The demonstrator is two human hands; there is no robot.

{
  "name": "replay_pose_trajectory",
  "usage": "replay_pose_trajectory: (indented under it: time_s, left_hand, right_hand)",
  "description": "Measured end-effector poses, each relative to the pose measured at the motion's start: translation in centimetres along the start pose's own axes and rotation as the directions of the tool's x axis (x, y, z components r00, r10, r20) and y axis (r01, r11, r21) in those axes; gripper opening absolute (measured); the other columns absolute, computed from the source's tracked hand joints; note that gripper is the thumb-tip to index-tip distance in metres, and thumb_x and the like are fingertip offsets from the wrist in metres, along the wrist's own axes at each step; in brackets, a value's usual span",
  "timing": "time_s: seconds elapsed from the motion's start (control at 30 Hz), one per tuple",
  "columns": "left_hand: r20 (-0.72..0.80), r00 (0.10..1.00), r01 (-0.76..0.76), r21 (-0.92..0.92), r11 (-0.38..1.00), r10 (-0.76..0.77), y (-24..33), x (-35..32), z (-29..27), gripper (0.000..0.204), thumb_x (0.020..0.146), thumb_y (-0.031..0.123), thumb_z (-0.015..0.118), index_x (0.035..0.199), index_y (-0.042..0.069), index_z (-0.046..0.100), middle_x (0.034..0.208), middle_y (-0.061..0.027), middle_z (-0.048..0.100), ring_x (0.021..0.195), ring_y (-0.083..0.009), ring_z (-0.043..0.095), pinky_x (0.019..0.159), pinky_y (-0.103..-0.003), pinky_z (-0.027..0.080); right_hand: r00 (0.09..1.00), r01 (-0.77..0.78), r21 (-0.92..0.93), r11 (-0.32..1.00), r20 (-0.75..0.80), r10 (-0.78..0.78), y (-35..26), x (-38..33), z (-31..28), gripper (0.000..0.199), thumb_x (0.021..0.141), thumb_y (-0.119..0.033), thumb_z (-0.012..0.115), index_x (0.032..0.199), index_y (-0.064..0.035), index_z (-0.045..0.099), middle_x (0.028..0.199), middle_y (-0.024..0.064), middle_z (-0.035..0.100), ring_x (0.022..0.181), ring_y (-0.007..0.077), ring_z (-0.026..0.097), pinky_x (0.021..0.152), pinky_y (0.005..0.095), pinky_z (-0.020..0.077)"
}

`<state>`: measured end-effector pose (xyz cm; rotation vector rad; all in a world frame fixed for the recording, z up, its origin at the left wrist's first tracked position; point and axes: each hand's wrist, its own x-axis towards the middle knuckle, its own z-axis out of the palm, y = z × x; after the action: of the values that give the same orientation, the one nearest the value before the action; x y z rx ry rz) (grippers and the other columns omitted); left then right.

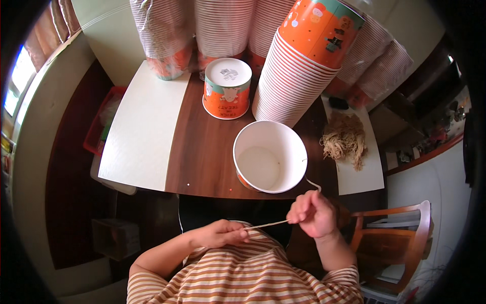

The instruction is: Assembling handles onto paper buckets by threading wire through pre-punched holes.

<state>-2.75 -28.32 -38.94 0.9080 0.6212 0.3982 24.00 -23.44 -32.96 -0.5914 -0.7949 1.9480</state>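
A thin pale cord (267, 224) is drawn taut between my two hands in front of my striped shirt. My left hand (225, 233) pinches one end, its fingers closed. The other part is gripped by my right hand (313, 212), and a short curl of cord rises from that fist toward the bucket rim. Just beyond, a white-lined paper bucket (270, 157) stands mouth up, tilted toward me at the table's front edge. A small bit of cord shows at its right wall. Neither hand touches the bucket.
An upside-down orange bucket (227, 88) sits behind it, beside a tall leaning stack of nested buckets (296, 76). More plastic-wrapped stacks (225, 28) line the back. A bundle of tan cords (344, 138) lies at the table's right. A wooden chair (392, 238) stands to my right.
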Motion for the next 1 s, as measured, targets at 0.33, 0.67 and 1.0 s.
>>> replay_pose_trajectory:
  time_s: [0.33, 0.67, 1.0]
  left_hand:
    - [-0.160, 0.982, -0.112, -0.066, 0.991, 0.101, 4.8, -3.6, -1.9, 0.037, 0.100, 0.027, 0.044, 0.093, -0.002, 0.065, 0.065, 0.0009, 0.049, 0.062, -0.0074, 0.043, 0.059, -0.023, 0.038]
    - [0.194, 0.980, -0.065, 0.141, 0.988, 0.036, 9.4, 0.3, 1.9, 0.033, 0.100, 0.025, 0.045, 0.093, 0.001, 0.065, 0.067, 0.0001, 0.052, 0.060, -0.0069, 0.046, 0.059, -0.022, 0.039]
    - [0.115, 0.992, 0.089, -0.307, 0.948, -0.056, 8.7, 0.4, -0.1, 0.036, 0.099, 0.026, 0.044, 0.106, -0.006, 0.059, 0.090, -0.0114, 0.065, 0.080, -0.0168, 0.062, 0.076, -0.029, 0.049]
  right_hand:
    - [1.000, -0.003, -0.924, -0.383, -0.009, 0.014, -3.6, -1.6, 1.7, 0.033, 0.082, -0.032, 0.066, 0.095, -0.0022, 0.067, 0.110, 0.0154, 0.062, 0.089, 0.0306, 0.064, 0.078, 0.0391, 0.0519]
    - [0.886, 0.276, -0.870, 0.410, 0.395, 0.241, -1.3, 2.7, 8.5, 0.075, 0.079, -0.025, 0.075, 0.136, 0.0024, 0.035, 0.124, 0.0216, 0.052, 0.110, 0.0308, 0.057, 0.092, 0.0378, 0.0462]
    - [0.908, 0.418, -0.892, 0.174, 0.413, -0.065, -0.1, 2.3, 7.2, 0.033, 0.080, -0.003, 0.070, 0.110, 0.0022, 0.059, 0.090, 0.0130, 0.062, 0.072, 0.0255, 0.063, 0.064, 0.0323, 0.0531]
